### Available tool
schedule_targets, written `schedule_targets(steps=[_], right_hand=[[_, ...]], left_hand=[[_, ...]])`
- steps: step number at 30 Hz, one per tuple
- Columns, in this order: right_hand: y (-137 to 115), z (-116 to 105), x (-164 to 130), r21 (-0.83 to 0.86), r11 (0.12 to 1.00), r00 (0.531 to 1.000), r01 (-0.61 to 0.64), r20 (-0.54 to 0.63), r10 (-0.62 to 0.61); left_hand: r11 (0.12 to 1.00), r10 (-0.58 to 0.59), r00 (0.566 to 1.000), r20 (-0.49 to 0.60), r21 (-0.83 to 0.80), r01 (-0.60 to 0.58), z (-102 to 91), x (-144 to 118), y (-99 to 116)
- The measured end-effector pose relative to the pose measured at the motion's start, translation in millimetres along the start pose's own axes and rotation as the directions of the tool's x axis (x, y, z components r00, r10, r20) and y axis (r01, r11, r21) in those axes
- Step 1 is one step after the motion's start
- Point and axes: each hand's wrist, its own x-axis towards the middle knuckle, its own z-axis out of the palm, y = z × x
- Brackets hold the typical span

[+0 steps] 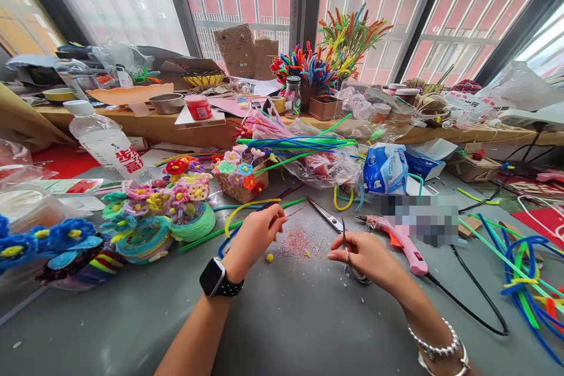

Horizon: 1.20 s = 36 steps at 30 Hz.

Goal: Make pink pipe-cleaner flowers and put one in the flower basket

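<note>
My left hand (258, 235), wearing a watch, is closed in a pinch above the grey table. A thin red strand (298, 210) runs from its fingertips. Opposite it, my right hand (368, 255) is closed on a slim metal tool (344, 235); whether it is tweezers or small scissors I cannot tell. Large scissors (326, 214) lie by the right hand, blades pointing away and partly hidden by the fingers. Between the hands spreads a patch of red and white fluff clippings (299, 242), with a yellow ball (269, 258) beside it.
A pink glue gun (403, 244) and its cord lie at right, near loose pipe cleaners (522, 279). Flower baskets (191, 223) stand at left with a tilted bottle (106, 141). Behind are bagged pipe cleaners (308, 155), a tissue pack (385, 169) and a cluttered ledge (207, 130).
</note>
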Motion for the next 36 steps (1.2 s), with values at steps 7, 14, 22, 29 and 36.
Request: schedule_targets(steps=[7, 14, 22, 29, 36], right_hand=[[-3, 15, 6, 0.333, 0.939, 0.991, 0.089, -0.127, -0.049], [-8, 57, 10, 0.636, 0.762, 0.936, 0.120, -0.329, 0.127], [-7, 71, 24, 0.708, 0.704, 0.918, 0.051, -0.311, 0.246], [-24, 82, 28, 0.795, 0.605, 0.967, 0.046, -0.187, 0.173], [-23, 65, 57, 0.837, 0.544, 0.972, 0.059, -0.171, 0.159]], left_hand=[[0.998, -0.059, 0.997, 0.043, -0.026, 0.060, 7.2, 1, 3], [0.920, -0.252, 0.966, -0.063, -0.326, 0.218, 8.5, 3, 2], [0.766, -0.304, 0.953, -0.005, -0.596, 0.241, 14.6, 4, 2], [0.713, -0.300, 0.953, 0.035, -0.655, 0.248, 14.1, 6, -1], [0.710, -0.329, 0.944, 0.003, -0.659, 0.249, 13.9, 7, -5]])
